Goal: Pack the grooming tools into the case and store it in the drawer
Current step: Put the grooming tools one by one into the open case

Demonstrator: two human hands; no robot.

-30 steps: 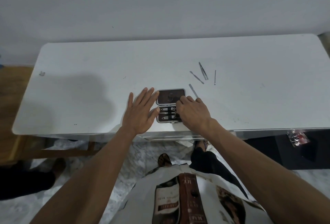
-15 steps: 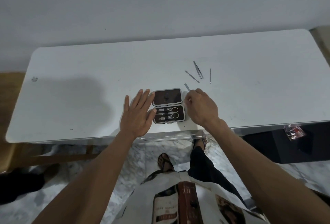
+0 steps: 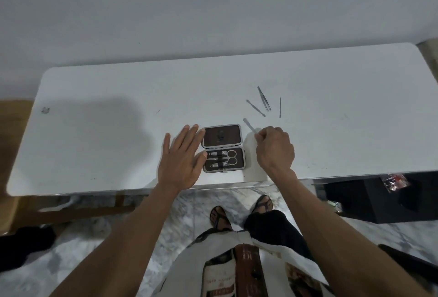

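Note:
A small brown grooming case [image 3: 222,147] lies open near the front edge of the white table [image 3: 118,97]. Its lower half holds scissors and clippers [image 3: 221,159] under a strap. My left hand [image 3: 182,159] lies flat with straight fingers against the case's left side. To the right of the case my right hand [image 3: 275,150] pinches the near end of a thin metal file [image 3: 248,125]. Farther back lie a metal pusher [image 3: 255,108], tweezers [image 3: 264,98] and a thin pick [image 3: 280,106].
A wall stands behind the table. A black cabinet [image 3: 379,199] with a small red packet [image 3: 394,181] on it sits under the table's right end. A wooden frame [image 3: 71,206] shows below the left front edge. My feet stand on marble floor.
My right hand left the case's lower half and moved right and back to the metal file, taking its end between the fingers. My left hand stayed by the case.

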